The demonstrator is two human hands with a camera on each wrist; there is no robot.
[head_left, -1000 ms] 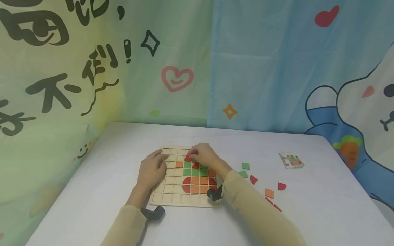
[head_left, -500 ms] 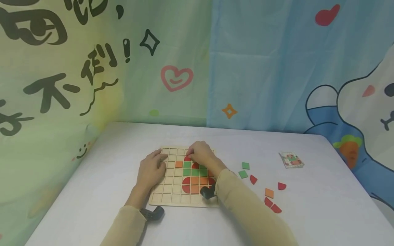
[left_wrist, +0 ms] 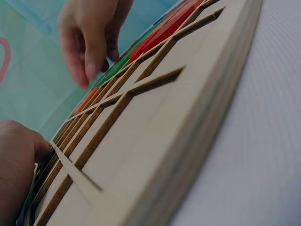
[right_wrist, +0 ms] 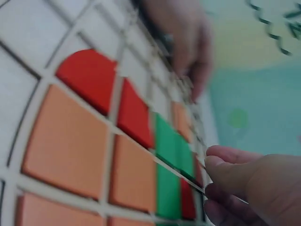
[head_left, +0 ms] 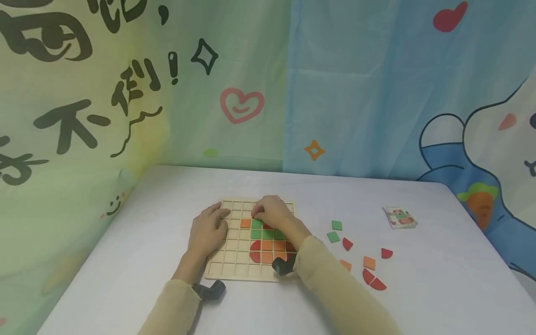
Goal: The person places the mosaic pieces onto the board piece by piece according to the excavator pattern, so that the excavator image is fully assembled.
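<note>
the right hand and sleeve hide part of the board (whether the fingertips pinch anything is unclear), and an orange square is partly covered. the card stack's print is too small to read. in the right wrist view, the left hand is blurred.

Both hands at a gridded board

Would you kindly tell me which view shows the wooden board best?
The head view, which takes in most of the wooden board. The left wrist view shows it steeply slanted; the right wrist view, only part, close up.
</note>
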